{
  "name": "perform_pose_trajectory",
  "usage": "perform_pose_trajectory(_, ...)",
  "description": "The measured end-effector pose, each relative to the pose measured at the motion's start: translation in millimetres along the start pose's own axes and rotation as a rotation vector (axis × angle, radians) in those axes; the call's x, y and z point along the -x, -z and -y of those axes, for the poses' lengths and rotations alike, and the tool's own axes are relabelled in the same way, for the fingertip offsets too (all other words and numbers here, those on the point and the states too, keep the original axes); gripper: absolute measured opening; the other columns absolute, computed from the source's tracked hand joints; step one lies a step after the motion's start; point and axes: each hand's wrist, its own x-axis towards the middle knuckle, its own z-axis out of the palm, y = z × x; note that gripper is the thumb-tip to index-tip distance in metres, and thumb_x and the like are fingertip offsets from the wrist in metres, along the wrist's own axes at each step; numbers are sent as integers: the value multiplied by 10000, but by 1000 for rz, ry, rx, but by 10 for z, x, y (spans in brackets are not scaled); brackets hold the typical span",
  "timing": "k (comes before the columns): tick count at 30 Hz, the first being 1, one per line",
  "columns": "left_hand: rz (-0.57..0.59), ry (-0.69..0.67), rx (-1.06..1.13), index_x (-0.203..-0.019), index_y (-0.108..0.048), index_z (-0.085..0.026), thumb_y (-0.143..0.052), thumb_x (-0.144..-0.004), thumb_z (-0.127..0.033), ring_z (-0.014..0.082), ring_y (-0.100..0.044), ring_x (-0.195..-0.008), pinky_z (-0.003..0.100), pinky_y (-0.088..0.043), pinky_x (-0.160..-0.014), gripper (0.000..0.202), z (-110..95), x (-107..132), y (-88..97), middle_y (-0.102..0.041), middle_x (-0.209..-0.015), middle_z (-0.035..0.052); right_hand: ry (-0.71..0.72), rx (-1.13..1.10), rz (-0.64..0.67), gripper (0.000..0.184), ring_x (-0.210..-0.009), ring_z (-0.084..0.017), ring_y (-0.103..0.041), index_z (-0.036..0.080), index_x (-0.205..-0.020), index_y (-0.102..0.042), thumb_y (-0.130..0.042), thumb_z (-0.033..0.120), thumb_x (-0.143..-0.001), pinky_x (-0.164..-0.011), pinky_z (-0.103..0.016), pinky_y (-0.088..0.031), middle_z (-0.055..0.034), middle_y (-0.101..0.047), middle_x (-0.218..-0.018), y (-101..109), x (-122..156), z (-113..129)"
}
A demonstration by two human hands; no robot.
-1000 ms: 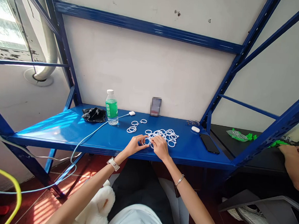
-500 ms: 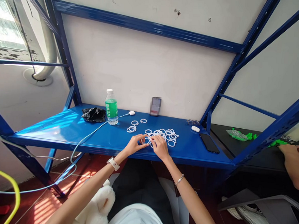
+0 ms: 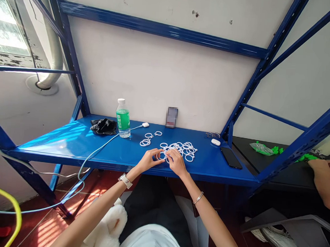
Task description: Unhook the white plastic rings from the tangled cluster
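Bench [image 3: 67, 143]: it is blue and carries all the things below, except those of the neighbour.
Left hand [image 3: 152, 159]: over the near edge, around its middle, thumb and index finger grasping a white ring [image 3: 165, 153], as it seems.
Right hand [image 3: 177, 162]: the fingertips are pinched together on the right side of this same ring, as far as I can see; the exact contact is hidden.
Pile of rings [image 3: 180, 147]: just beyond the right hand, right of the middle of the bench, nearer to the near edge than to the back edge.
Small group of rings [image 3: 146, 139]: left of the pile and apart from it, farther toward the back edge.
Hands and rings, compared with one second ago: almost nothing has moved; both hands keep their place, and pile and group look the same. I judge that the fine finger work on this one ring is still going on.
Left part: bottle [image 3: 123, 120] upright, beside a black bag [image 3: 103, 126].
Right edge: black phone [image 3: 231, 158]; white case [image 3: 215, 142] behind it; glasses [image 3: 212, 135] at the back corner.
Neighbour: a co-worker's arm [image 3: 325, 185] at a dark table.
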Motion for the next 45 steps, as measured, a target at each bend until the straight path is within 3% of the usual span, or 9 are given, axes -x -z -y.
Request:
perform_pose_trajectory(8, -1, -11, -16, -1151, -608, -181, -599, -822, -509, 122, -545, -628, 242, -496, -618, 465, 9, 6, -11, -581, -771, 7, 4, -24, -11, 232, -832, -205, -565, 209, -842, -589, -392, 210, -964, -728, -338, -486, -57, -626, -827, -23, 10, -25)
perform_pose_trajectory(24, -65, -37, -17, -1188, -580, -189, -594, -835, -494, 123, -545, -643, 249, -503, -632, 467, 32, 1, -18, -585, -787, 11, -51, 91, -31, 196, -938, -222, -597, 200, -1019, -608, -436, 257, -944, -811, -370, -487, -73, -669, -967, 14, -14, 51)
perform_pose_trajectory(45, -62, -44, -51, -1218, -526, -212, -567, -859, -482, 147, -563, -711, 268, -505, -633, 452, -7, -6, -28, -598, -883, 36, -38, 98, -30, 232, -860, -211, -599, 198, -939, -573, -364, 285, -992, -736, -339, -485, -67, -653, -883, -10, -15, 1)
